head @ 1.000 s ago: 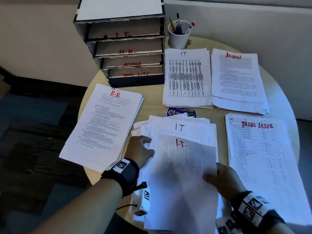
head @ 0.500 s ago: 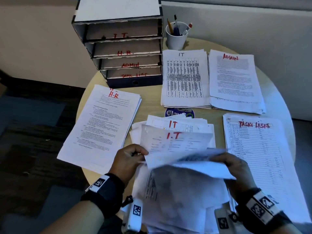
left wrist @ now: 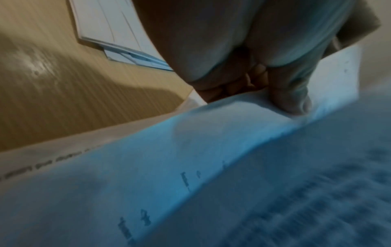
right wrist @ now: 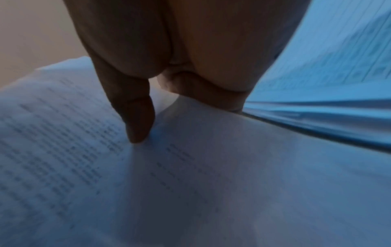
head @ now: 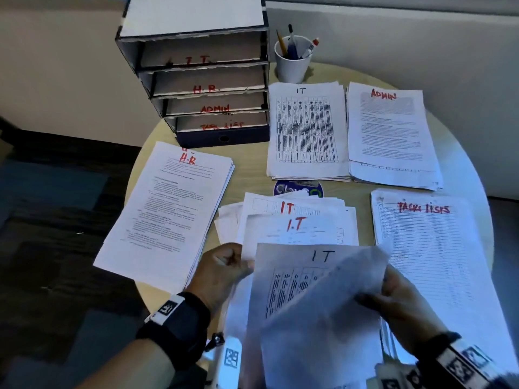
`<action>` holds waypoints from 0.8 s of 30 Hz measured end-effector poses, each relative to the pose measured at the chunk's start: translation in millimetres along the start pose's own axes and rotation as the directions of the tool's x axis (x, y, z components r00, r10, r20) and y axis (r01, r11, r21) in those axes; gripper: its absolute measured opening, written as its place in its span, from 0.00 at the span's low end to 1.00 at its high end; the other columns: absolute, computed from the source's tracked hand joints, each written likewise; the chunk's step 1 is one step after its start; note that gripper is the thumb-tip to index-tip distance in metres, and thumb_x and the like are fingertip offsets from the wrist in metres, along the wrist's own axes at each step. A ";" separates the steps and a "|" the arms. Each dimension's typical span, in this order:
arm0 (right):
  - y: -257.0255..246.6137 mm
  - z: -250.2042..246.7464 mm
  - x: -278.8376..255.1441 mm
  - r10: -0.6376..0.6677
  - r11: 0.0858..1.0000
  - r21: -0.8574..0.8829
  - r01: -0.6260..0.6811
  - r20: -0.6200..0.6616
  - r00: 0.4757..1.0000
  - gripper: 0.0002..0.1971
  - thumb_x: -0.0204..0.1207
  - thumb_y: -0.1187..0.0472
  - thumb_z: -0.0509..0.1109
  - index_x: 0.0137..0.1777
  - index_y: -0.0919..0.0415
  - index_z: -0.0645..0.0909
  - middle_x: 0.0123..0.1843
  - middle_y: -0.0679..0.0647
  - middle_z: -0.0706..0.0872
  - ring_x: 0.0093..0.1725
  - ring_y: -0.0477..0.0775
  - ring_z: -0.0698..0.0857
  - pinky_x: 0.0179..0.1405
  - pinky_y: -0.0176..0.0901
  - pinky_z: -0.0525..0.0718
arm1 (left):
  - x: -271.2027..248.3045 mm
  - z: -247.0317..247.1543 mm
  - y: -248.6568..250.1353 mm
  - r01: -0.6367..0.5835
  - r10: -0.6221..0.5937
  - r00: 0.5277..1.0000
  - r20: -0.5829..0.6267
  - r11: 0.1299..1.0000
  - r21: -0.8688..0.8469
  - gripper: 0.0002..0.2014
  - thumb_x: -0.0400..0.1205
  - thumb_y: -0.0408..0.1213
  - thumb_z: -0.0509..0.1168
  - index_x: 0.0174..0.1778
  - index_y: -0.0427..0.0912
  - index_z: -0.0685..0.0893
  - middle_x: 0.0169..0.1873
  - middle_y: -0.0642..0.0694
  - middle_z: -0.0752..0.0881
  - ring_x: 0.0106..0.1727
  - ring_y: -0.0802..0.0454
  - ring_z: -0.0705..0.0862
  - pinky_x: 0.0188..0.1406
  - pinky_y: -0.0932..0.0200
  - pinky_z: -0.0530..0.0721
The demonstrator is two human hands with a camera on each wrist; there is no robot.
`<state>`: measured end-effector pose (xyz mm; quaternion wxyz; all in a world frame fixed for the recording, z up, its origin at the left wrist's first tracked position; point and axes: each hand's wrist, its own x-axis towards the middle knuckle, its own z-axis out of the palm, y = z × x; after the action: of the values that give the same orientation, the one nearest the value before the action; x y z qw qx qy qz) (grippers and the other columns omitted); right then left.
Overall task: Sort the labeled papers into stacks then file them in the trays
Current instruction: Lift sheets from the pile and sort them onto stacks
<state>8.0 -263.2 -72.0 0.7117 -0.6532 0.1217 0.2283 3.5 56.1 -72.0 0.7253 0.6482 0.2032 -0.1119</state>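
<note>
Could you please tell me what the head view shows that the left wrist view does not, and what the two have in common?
Only the head view shows the labeled trays, the sorted IT stack, ADMIN stack, HR stack and task lists stack, the pen cup and the right hand lifting a sheet.

Only the left wrist view shows the thumb of the left hand pressed on top of the paper edge, with the fingers curled beneath.

Both show the left hand gripping the unsorted papers over the wooden table.
</note>
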 end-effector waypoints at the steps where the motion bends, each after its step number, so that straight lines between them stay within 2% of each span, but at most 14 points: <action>1: 1.9 2.8 1.5 0.026 1.000 0.014 -0.026 0.002 1.000 0.26 0.62 0.77 0.75 0.62 0.68 0.81 0.53 0.68 0.91 0.52 0.66 0.90 0.48 0.54 0.90 | -1.7 2.0 -0.8 0.013 -0.013 0.999 0.039 1.000 0.015 0.04 0.71 0.23 0.78 0.37 0.34 0.90 0.36 0.42 0.90 0.37 0.50 0.85 0.40 0.55 0.85; 3: 3.9 7.3 4.8 0.107 0.993 0.056 -0.106 -0.015 0.994 0.21 0.62 0.77 0.75 0.57 0.72 0.83 0.50 0.72 0.90 0.45 0.68 0.91 0.42 0.56 0.91 | 0.1 2.7 -1.7 0.057 -0.063 0.993 0.101 0.996 0.064 0.07 0.74 0.20 0.74 0.38 0.36 0.92 0.38 0.39 0.91 0.39 0.49 0.86 0.41 0.55 0.86; 5: 7.5 6.7 7.6 0.147 0.989 0.023 -0.146 -0.043 0.988 0.22 0.58 0.70 0.83 0.53 0.74 0.85 0.47 0.73 0.90 0.42 0.68 0.91 0.37 0.54 0.90 | 3.7 1.2 0.5 0.060 -0.083 0.975 0.208 0.991 0.117 0.08 0.77 0.21 0.72 0.48 0.34 0.92 0.48 0.34 0.92 0.48 0.46 0.88 0.52 0.48 0.87; 7: 8.8 4.3 8.8 0.133 0.990 -0.044 -0.136 -0.079 0.988 0.28 0.49 0.59 0.86 0.49 0.73 0.87 0.44 0.71 0.91 0.42 0.68 0.91 0.36 0.52 0.90 | 9.1 -1.2 3.5 0.055 -0.103 0.946 0.306 0.985 0.161 0.14 0.79 0.20 0.70 0.59 0.34 0.90 0.57 0.37 0.91 0.58 0.47 0.89 0.60 0.51 0.87; 8: 8.9 2.5 9.4 0.113 0.990 -0.069 -0.121 -0.108 0.988 0.28 0.49 0.58 0.86 0.49 0.72 0.88 0.43 0.69 0.92 0.42 0.68 0.91 0.37 0.52 0.90 | 12.3 -2.7 6.1 0.069 -0.128 0.935 0.331 0.981 0.183 0.16 0.80 0.20 0.69 0.61 0.35 0.89 0.59 0.40 0.90 0.62 0.47 0.88 0.62 0.51 0.86; 10: 6.1 0.5 9.8 0.074 0.995 -0.059 -0.083 -0.141 0.987 0.22 0.61 0.67 0.83 0.56 0.69 0.85 0.45 0.66 0.92 0.45 0.67 0.91 0.43 0.59 0.90 | 17.3 -4.4 12.0 0.106 -0.167 0.916 0.365 0.978 0.180 0.16 0.79 0.22 0.71 0.62 0.37 0.89 0.59 0.41 0.90 0.64 0.44 0.88 0.63 0.53 0.86; 12: 4.7 -1.7 10.0 0.048 0.999 0.011 -0.048 -0.082 0.995 0.27 0.64 0.72 0.80 0.65 0.63 0.80 0.52 0.66 0.91 0.51 0.69 0.90 0.50 0.69 0.87 | 20.2 -4.6 16.0 0.133 -0.193 0.890 0.414 0.976 0.170 0.16 0.78 0.27 0.72 0.62 0.35 0.89 0.59 0.39 0.90 0.63 0.43 0.88 0.61 0.55 0.85; 14: 2.4 -1.7 11.4 0.080 0.996 0.040 -0.079 -0.028 0.996 0.35 0.54 0.61 0.88 0.63 0.65 0.81 0.53 0.69 0.90 0.52 0.72 0.89 0.51 0.71 0.87 | 22.0 -5.7 16.4 0.158 -0.229 0.849 0.476 0.970 0.184 0.17 0.81 0.29 0.71 0.66 0.35 0.86 0.62 0.37 0.88 0.66 0.40 0.86 0.64 0.52 0.84; 16: 2.1 0.4 12.3 0.109 0.994 -0.016 -0.110 -0.038 0.993 0.43 0.39 0.47 0.92 0.54 0.71 0.86 0.47 0.72 0.90 0.47 0.73 0.90 0.46 0.66 0.89 | 23.3 -6.2 15.7 0.181 -0.272 0.796 0.541 0.959 0.217 0.18 0.81 0.31 0.69 0.68 0.36 0.85 0.65 0.36 0.87 0.69 0.36 0.84 0.68 0.45 0.82; 18: 2.6 1.7 13.0 0.083 0.994 -0.070 -0.088 -0.073 0.994 0.40 0.38 0.45 0.91 0.46 0.73 0.88 0.45 0.73 0.90 0.45 0.69 0.91 0.43 0.56 0.90 | 26.3 -7.4 14.3 0.198 -0.293 0.781 0.552 0.954 0.227 0.18 0.81 0.33 0.69 0.67 0.38 0.86 0.64 0.36 0.87 0.67 0.36 0.84 0.69 0.42 0.82; 19: 1.6 2.7 11.9 0.058 0.996 -0.066 -0.063 -0.080 0.995 0.34 0.43 0.49 0.91 0.45 0.73 0.89 0.46 0.73 0.90 0.45 0.67 0.91 0.44 0.51 0.90 | 28.5 -6.5 16.0 0.198 -0.289 0.802 0.522 0.954 0.224 0.17 0.80 0.35 0.70 0.65 0.41 0.88 0.63 0.38 0.88 0.65 0.37 0.86 0.67 0.44 0.83; 21: 4.0 -0.2 8.7 0.033 0.998 -0.042 -0.036 -0.078 0.996 0.29 0.48 0.55 0.89 0.47 0.72 0.89 0.49 0.72 0.90 0.49 0.68 0.90 0.49 0.53 0.89 | 39.0 -5.0 21.5 0.153 -0.234 0.908 0.347 0.957 0.246 0.11 0.80 0.33 0.69 0.54 0.47 0.91 0.53 0.43 0.92 0.56 0.44 0.87 0.54 0.54 0.84; 23: 6.9 -2.9 3.8 0.031 0.999 -0.041 -0.036 -0.101 0.994 0.32 0.45 0.53 0.90 0.47 0.71 0.90 0.48 0.70 0.91 0.51 0.71 0.90 0.54 0.62 0.88 | 59.5 -6.2 27.9 0.090 -0.103 0.995 0.014 0.925 0.370 0.12 0.81 0.27 0.65 0.42 0.49 0.90 0.40 0.51 0.91 0.45 0.48 0.86 0.42 0.60 0.82; 24: 8.1 -2.8 0.9 0.021 0.999 -0.040 -0.026 -0.111 0.994 0.31 0.45 0.53 0.90 0.46 0.71 0.90 0.47 0.70 0.91 0.51 0.71 0.90 0.54 0.63 0.87 | 71.9 -7.0 32.5 0.074 -0.011 0.990 -0.140 0.887 0.456 0.12 0.81 0.28 0.64 0.41 0.50 0.88 0.38 0.54 0.90 0.44 0.49 0.86 0.43 0.59 0.83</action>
<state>5.2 -265.4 -79.8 0.6874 -0.6779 0.1640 0.2026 80.5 74.7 -75.0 0.5334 0.8028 0.2330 -0.1291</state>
